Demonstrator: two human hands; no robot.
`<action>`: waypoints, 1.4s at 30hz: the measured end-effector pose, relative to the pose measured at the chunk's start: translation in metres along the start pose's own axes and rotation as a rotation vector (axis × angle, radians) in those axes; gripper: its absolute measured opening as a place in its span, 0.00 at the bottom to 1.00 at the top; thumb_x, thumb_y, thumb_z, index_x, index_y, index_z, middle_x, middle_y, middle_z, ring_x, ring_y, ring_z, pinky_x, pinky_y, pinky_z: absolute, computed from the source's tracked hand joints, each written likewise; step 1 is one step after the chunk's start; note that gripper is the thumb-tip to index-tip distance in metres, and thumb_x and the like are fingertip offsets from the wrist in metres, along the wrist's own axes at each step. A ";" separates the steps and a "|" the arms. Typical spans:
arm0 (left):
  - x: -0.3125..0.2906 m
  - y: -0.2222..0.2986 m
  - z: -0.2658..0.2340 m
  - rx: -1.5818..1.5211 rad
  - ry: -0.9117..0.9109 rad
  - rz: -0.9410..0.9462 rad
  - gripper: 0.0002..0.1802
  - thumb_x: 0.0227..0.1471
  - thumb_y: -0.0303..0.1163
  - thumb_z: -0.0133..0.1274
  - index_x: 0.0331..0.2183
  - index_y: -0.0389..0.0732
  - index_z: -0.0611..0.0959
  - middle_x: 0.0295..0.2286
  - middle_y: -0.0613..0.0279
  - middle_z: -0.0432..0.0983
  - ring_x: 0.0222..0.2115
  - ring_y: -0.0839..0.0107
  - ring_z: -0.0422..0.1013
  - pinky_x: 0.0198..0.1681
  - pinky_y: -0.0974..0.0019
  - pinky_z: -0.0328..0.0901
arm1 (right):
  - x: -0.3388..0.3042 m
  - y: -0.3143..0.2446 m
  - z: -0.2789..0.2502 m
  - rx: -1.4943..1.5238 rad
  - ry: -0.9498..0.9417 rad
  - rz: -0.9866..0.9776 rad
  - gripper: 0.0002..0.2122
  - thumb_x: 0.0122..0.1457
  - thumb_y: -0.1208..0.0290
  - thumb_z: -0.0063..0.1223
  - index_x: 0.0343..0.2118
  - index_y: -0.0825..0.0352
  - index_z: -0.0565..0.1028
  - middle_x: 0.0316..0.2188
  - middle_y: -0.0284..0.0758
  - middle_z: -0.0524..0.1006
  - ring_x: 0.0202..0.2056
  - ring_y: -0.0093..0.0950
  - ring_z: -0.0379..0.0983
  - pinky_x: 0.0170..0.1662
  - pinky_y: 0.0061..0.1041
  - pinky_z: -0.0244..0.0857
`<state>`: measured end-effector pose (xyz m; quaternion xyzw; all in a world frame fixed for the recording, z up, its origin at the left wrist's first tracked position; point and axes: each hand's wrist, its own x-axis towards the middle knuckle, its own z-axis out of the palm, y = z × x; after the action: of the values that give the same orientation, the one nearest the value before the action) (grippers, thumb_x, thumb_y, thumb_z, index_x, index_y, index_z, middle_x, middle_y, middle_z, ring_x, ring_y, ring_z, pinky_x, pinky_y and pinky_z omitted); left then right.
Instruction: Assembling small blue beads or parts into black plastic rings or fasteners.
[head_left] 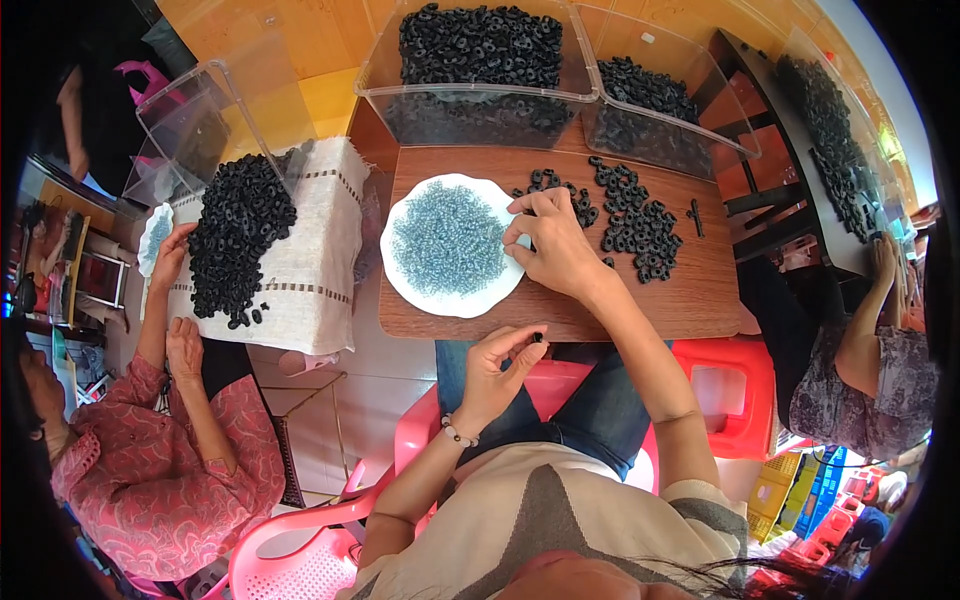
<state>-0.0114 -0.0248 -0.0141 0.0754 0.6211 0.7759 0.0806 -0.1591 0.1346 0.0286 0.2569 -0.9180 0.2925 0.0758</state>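
Note:
My left hand [500, 372] is raised just off the table's near edge, its thumb and fingertips closed on a small black plastic piece [538, 338]. Over the right side of a white scalloped plate [462, 305], my right hand [552, 240] has its fingers bent and drawn together at the rim. Whatever is between those fingertips is too small to make out. Tiny clear blue-grey beads [448, 240] cover the plate's middle. Loose black pieces [640, 228], each with a hole, lie right of the plate, partly behind my right hand.
Clear bins, one full of black pieces [480, 50] and another [650, 90] beside it, stand at the table's back. A dark stick-like piece [696, 218] lies at right. To the left, a person works by a black heap [240, 235] on a cloth. Another sits at right.

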 end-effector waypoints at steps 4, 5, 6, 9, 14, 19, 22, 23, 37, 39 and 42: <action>0.003 0.009 0.000 0.028 0.070 0.025 0.16 0.61 0.26 0.62 0.49 0.32 0.85 0.37 0.62 0.81 0.36 0.80 0.75 0.41 0.75 0.69 | -0.002 0.003 -0.003 -0.001 0.029 -0.021 0.06 0.52 0.76 0.67 0.33 0.65 0.83 0.51 0.38 0.76 0.54 0.44 0.62 0.61 0.40 0.58; 0.003 0.012 -0.001 0.030 0.072 0.023 0.16 0.61 0.26 0.62 0.49 0.32 0.85 0.37 0.62 0.81 0.36 0.80 0.75 0.41 0.75 0.69 | -0.003 0.000 -0.009 0.001 0.064 -0.028 0.06 0.52 0.76 0.67 0.33 0.65 0.82 0.51 0.38 0.76 0.54 0.44 0.62 0.61 0.41 0.58; 0.005 0.016 -0.003 0.020 0.100 0.040 0.16 0.61 0.26 0.62 0.50 0.32 0.85 0.37 0.62 0.80 0.36 0.80 0.75 0.40 0.75 0.69 | -0.005 -0.004 -0.015 0.003 0.099 -0.033 0.06 0.52 0.76 0.67 0.33 0.65 0.81 0.51 0.38 0.76 0.54 0.44 0.62 0.61 0.41 0.57; 0.010 0.023 -0.003 -0.016 0.161 0.067 0.17 0.60 0.28 0.63 0.50 0.33 0.85 0.37 0.63 0.80 0.35 0.80 0.73 0.39 0.75 0.68 | -0.010 -0.019 -0.035 0.076 0.124 -0.042 0.06 0.53 0.76 0.67 0.33 0.64 0.81 0.51 0.38 0.75 0.55 0.45 0.61 0.60 0.42 0.57; 0.012 0.041 -0.008 0.216 0.193 0.193 0.18 0.58 0.26 0.65 0.50 0.35 0.86 0.36 0.64 0.80 0.32 0.79 0.73 0.36 0.74 0.68 | -0.037 -0.052 -0.071 0.187 0.037 -0.087 0.07 0.52 0.75 0.69 0.32 0.63 0.81 0.54 0.35 0.75 0.54 0.40 0.61 0.60 0.39 0.56; 0.007 0.045 -0.006 0.403 0.195 0.337 0.17 0.55 0.24 0.66 0.48 0.36 0.87 0.36 0.60 0.81 0.31 0.74 0.76 0.35 0.72 0.70 | -0.061 -0.067 -0.083 0.298 -0.070 -0.079 0.07 0.51 0.75 0.70 0.31 0.63 0.81 0.53 0.35 0.75 0.53 0.39 0.60 0.59 0.39 0.55; 0.006 0.043 -0.002 0.467 0.174 0.411 0.18 0.53 0.22 0.66 0.47 0.36 0.87 0.36 0.57 0.82 0.33 0.70 0.78 0.37 0.70 0.72 | -0.068 -0.068 -0.085 0.323 -0.101 -0.080 0.07 0.51 0.74 0.70 0.31 0.62 0.81 0.53 0.36 0.75 0.54 0.39 0.60 0.59 0.39 0.55; 0.005 0.043 -0.001 0.479 0.168 0.413 0.17 0.53 0.22 0.66 0.47 0.36 0.87 0.37 0.56 0.83 0.34 0.68 0.79 0.37 0.69 0.72 | -0.070 -0.068 -0.085 0.300 -0.109 -0.077 0.07 0.50 0.76 0.70 0.31 0.64 0.81 0.53 0.36 0.75 0.54 0.40 0.60 0.59 0.39 0.57; 0.002 0.028 -0.004 0.656 0.055 0.433 0.17 0.49 0.19 0.65 0.43 0.35 0.87 0.35 0.55 0.81 0.32 0.58 0.78 0.34 0.61 0.72 | -0.090 -0.064 -0.069 0.229 -0.167 0.005 0.08 0.50 0.75 0.71 0.28 0.66 0.80 0.47 0.34 0.77 0.51 0.39 0.63 0.57 0.36 0.60; 0.003 0.027 -0.003 0.735 -0.010 0.511 0.16 0.49 0.19 0.65 0.43 0.34 0.86 0.35 0.55 0.81 0.32 0.57 0.78 0.34 0.61 0.72 | -0.092 -0.065 -0.066 0.211 -0.150 -0.022 0.07 0.50 0.74 0.69 0.27 0.66 0.79 0.44 0.34 0.77 0.50 0.40 0.64 0.52 0.38 0.59; 0.003 0.021 -0.002 0.617 -0.006 0.398 0.15 0.51 0.21 0.65 0.43 0.33 0.86 0.35 0.54 0.81 0.32 0.59 0.78 0.35 0.63 0.73 | -0.092 -0.065 -0.066 0.136 -0.153 -0.012 0.08 0.50 0.72 0.70 0.28 0.66 0.79 0.40 0.34 0.78 0.48 0.40 0.65 0.53 0.38 0.60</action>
<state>-0.0160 -0.0308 0.0058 0.2180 0.7989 0.5522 -0.0965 -0.0478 0.1668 0.0883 0.2883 -0.8977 0.3331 -0.0104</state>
